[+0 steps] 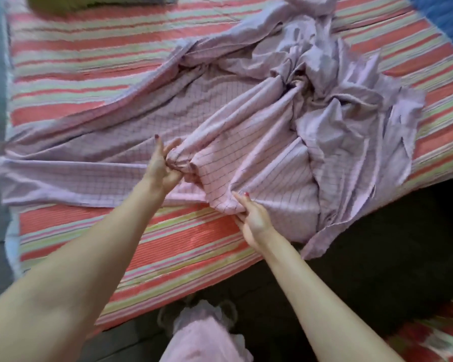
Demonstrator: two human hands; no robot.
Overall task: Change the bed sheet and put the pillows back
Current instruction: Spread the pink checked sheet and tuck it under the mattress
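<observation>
While the lilac checked sheet (246, 121) is lying crumpled across the striped mattress (94, 74), both hands are gathering its near hem. The left hand (162, 165) is bunching a fold between thumb and curled fingers, its forefinger sticking out straight; the right hand (251, 218) is pinching the cloth edge close to the mattress's near edge. Most of the sheet is heaped beyond and to the right of the fingers, twisted into a knot toward the far right corner, with a flatter tail running toward the left edge. Spreading it probably means pulling toward the near edge. A greenish shape (63, 3) at the far edge, too blurred to name, may be a pillow.
</observation>
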